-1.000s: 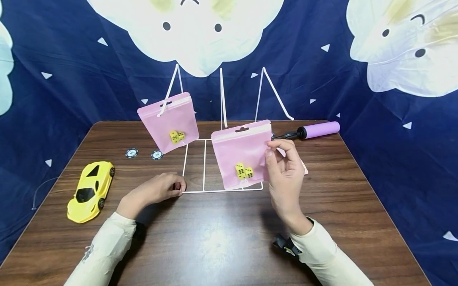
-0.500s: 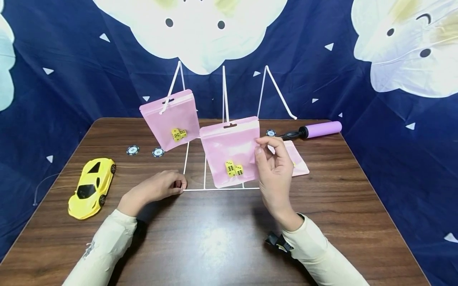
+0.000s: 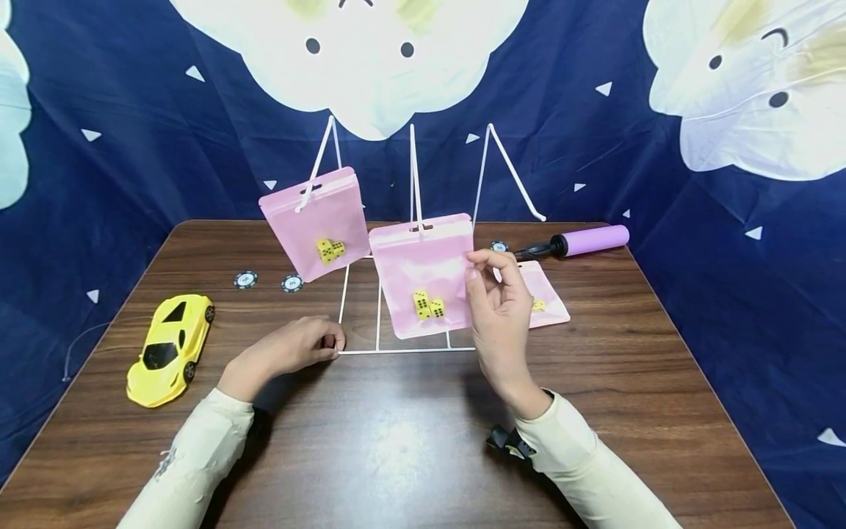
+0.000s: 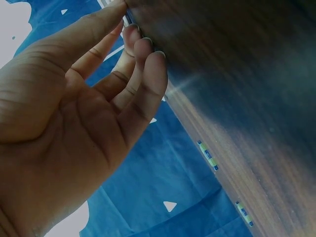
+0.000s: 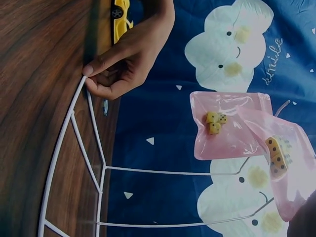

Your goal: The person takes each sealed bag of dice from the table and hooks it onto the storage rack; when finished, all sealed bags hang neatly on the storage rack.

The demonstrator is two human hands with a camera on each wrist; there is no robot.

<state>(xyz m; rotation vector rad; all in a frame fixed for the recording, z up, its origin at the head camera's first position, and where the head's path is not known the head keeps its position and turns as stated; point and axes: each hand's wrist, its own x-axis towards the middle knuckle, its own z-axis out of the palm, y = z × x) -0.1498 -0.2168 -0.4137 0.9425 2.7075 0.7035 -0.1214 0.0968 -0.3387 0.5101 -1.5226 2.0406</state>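
A white wire rack [image 3: 406, 352] with three hooked arms stands on the table. My left hand [image 3: 297, 345] pinches the front left corner of its base, also seen in the right wrist view. A pink zip bag [image 3: 403, 268] holding yellow dice [image 3: 428, 305] is at the middle arm [image 3: 415, 176]. The arm's tip shows at the bag's hang slot. My right hand [image 3: 499, 316] pinches this bag's right edge between thumb and forefinger. On the left arm hangs another pink bag [image 3: 297, 235] with yellow dice. The right arm [image 3: 515, 173] carries nothing.
A third pink bag with dice [image 3: 550, 294] lies flat behind my right hand. A purple-and-black hand pump [image 3: 588, 240] lies at the back right. Poker chips [image 3: 245, 280] and a yellow toy car [image 3: 170, 349] are on the left. A blue curtain backs the table.
My right hand has moved left with its bag, bringing the slot to the middle arm's tip. The flat bag behind has come into fuller view. My left hand keeps its hold.
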